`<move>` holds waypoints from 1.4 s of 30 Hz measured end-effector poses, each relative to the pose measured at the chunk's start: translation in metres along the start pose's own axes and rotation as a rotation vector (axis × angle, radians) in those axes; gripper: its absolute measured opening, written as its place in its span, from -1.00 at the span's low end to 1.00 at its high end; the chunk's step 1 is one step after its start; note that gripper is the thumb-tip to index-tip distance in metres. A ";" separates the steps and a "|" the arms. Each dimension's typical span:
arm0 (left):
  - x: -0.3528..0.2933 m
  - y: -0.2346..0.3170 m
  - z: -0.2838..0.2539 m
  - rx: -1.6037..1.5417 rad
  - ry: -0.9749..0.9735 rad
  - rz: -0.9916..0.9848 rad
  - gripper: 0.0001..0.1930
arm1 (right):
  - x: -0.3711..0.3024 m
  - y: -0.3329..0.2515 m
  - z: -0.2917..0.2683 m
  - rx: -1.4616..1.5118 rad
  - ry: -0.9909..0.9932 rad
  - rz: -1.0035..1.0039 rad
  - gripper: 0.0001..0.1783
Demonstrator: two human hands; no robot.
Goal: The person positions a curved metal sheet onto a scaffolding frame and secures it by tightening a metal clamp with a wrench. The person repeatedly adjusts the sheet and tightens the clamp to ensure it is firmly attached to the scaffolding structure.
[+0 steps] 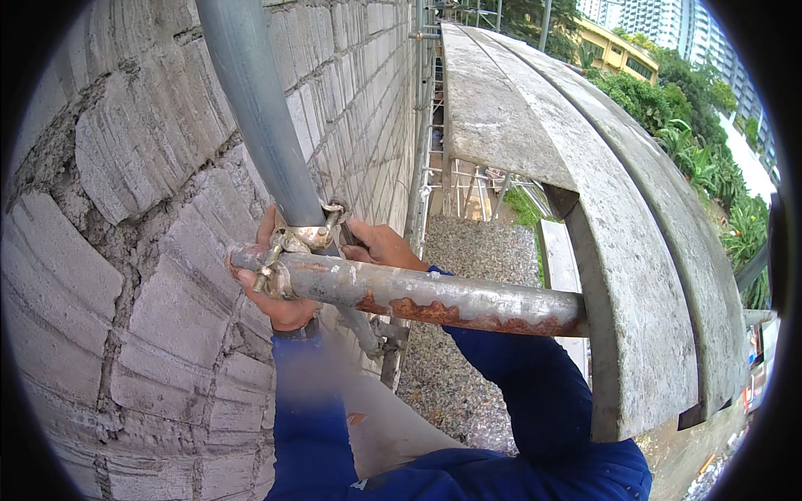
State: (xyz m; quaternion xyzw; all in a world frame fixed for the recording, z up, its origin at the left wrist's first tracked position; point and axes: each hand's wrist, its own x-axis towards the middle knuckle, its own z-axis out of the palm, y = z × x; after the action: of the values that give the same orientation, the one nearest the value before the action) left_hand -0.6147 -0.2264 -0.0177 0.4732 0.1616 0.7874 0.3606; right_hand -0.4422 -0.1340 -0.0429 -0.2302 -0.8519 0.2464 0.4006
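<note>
A grey upright scaffold tube (259,108) meets a rusty, paint-flecked horizontal tube (434,298) close to the block wall. A worn metal scaffold coupler (305,238) with bolts joins them. From below and behind, my left hand (288,311) wraps round the horizontal tube's end by the coupler, fingers showing on both sides of the tube. My right hand (384,246) is closed at the coupler's right side, behind the horizontal tube. Its fingertips are partly hidden by the upright tube. Both forearms wear blue sleeves.
The rough block wall (180,275) stands close on the left. Long grey planks (618,250) run away at the right, above the horizontal tube. A lower speckled board (476,259) lies beneath, with another tube joint (376,334) under my hands. Plants and buildings stand beyond.
</note>
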 end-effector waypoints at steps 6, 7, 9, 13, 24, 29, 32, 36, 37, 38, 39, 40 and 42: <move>0.003 -0.015 -0.008 -0.133 0.140 0.006 0.05 | -0.015 -0.019 -0.033 0.015 -0.100 0.068 -0.81; 0.001 -0.016 -0.007 -0.143 0.107 -0.004 0.05 | -0.016 -0.020 -0.035 0.009 -0.095 0.065 -0.81; 0.002 -0.012 -0.004 -0.161 0.041 -0.005 0.05 | -0.018 -0.024 -0.042 -0.037 -0.121 0.120 -0.83; -0.002 -0.010 -0.025 -0.058 0.084 0.001 0.06 | -0.018 -0.054 -0.090 -0.225 -0.208 0.081 -0.85; 0.001 -0.003 -0.005 -0.131 -0.047 -0.044 0.13 | -0.013 -0.060 -0.125 -0.417 -0.112 0.083 -0.84; 0.002 -0.006 -0.004 -0.131 -0.041 -0.036 0.12 | -0.032 -0.040 -0.082 -0.195 -0.045 0.229 -0.84; 0.002 -0.005 -0.008 -0.124 -0.035 -0.043 0.12 | -0.031 -0.025 -0.043 -0.096 -0.028 0.279 -0.81; 0.000 0.000 -0.004 -0.079 -0.022 -0.065 0.11 | -0.023 -0.005 -0.005 -0.021 0.056 0.208 -0.76; 0.000 0.000 -0.003 -0.072 -0.021 -0.068 0.11 | -0.022 -0.001 0.000 0.003 0.074 0.204 -0.74; -0.001 0.001 -0.004 -0.083 -0.022 -0.078 0.11 | -0.018 -0.004 0.004 -0.016 0.052 0.202 -0.72; -0.001 -0.001 -0.007 -0.096 -0.024 -0.089 0.11 | -0.016 -0.001 0.008 -0.035 0.078 0.170 -0.72; -0.002 -0.002 -0.007 -0.110 -0.026 -0.101 0.11 | -0.015 0.007 0.012 -0.056 0.104 0.138 -0.72; -0.005 0.003 -0.005 -0.061 0.016 -0.126 0.12 | -0.011 0.014 0.023 -0.065 0.171 0.098 -0.72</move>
State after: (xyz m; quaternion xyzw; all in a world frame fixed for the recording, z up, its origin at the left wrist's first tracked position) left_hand -0.6189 -0.2318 -0.0219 0.4447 0.1698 0.7714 0.4223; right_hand -0.4511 -0.1350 -0.0701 -0.3046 -0.8099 0.2176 0.4515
